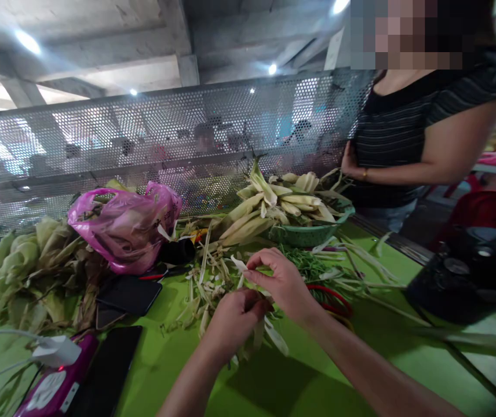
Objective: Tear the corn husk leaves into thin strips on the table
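Over the green table, my two hands work close together on pale pieces of corn husk. My right hand [280, 281] is closed, its thumb and fingers pinching a whitish strip of corn husk [238, 264] whose tip sticks out to the left. Just below and to the left, my left hand [237, 318] is curled closed around the lower part of the husk; its fingertips are partly hidden. Pale husk ends [276, 337] hang beneath my hands. Beyond my left hand lies a heap of husk scraps and short stalks [207, 289].
A green basket [304, 234] piled with husks stands behind. At left are a pink plastic bag [130, 231], a husk pile [35, 260], a dark phone [111, 365] and a purple power strip [68, 376]. A perforated metal screen [143, 145] runs behind; a person [400, 139] stands right.
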The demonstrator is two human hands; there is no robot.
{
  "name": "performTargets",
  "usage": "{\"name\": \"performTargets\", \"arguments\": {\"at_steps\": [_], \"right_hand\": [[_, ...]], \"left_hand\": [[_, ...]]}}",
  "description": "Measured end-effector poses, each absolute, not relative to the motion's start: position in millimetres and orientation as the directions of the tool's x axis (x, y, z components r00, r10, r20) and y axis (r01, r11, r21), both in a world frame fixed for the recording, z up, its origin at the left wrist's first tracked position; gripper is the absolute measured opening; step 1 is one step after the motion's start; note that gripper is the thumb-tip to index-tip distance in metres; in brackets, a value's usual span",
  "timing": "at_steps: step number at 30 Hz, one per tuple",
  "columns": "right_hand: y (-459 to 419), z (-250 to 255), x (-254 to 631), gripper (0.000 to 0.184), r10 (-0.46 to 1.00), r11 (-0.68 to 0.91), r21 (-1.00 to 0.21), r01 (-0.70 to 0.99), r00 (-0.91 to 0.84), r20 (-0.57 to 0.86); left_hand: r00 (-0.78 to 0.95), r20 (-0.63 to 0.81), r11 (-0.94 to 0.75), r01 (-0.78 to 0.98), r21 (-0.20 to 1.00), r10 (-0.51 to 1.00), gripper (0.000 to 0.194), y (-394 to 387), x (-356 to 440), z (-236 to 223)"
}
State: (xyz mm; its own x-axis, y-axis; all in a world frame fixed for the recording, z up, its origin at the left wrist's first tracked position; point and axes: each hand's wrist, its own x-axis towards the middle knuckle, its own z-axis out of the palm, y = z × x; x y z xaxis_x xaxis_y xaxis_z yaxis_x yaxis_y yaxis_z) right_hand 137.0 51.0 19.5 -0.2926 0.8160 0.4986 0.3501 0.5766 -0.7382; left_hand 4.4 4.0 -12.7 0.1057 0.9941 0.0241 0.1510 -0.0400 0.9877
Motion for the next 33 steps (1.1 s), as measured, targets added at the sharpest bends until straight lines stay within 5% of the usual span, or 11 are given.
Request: {"name": "performTargets", "arguments": {"at_steps": [4, 11, 22, 25, 28, 33], "right_hand": [[54, 24, 141, 0.014, 0.815, 0.574, -0.729, 0.372, -0.344, 0.466], [63, 31, 151, 0.022, 0.749, 0.663, -0.519, 0.540, -0.501, 0.434], [66, 28, 150, 0.023, 0.738, 0.668, -0.464, 0.582, -0.441, 0.510], [59, 31, 149, 0.010, 0.696, 0.680, -0.391, 0.621, -0.378, 0.611], [48, 35, 146, 0.016, 0.651, 0.682, -0.373, 0.629, -0.289, 0.702], [42, 31, 138, 0.018, 0.723, 0.684, -0.436, 0.585, -0.462, 0.513]], "left_hand": [[0.162, 0.038, -0.033, -0.034, 0.999, 0.986, 0.030, 5, 4, -11], [-0.038, -0.104, 0.088, -0.305, 0.948, 0.994, 0.041, 8, -10, -12], [0.018, -0.018, 0.023, -0.327, 0.945, 1.000, 0.030, 8, -10, -7], [0.005, -0.016, 0.017, -0.299, 0.954, 1.000, 0.032, 10, -13, -9], [-0.076, 0.001, -0.022, -0.281, 0.959, 0.997, 0.034, 13, -14, -11], [-0.117, -0.022, -0.030, -0.427, 0.904, 0.993, 0.030, 15, -14, -10]]}}
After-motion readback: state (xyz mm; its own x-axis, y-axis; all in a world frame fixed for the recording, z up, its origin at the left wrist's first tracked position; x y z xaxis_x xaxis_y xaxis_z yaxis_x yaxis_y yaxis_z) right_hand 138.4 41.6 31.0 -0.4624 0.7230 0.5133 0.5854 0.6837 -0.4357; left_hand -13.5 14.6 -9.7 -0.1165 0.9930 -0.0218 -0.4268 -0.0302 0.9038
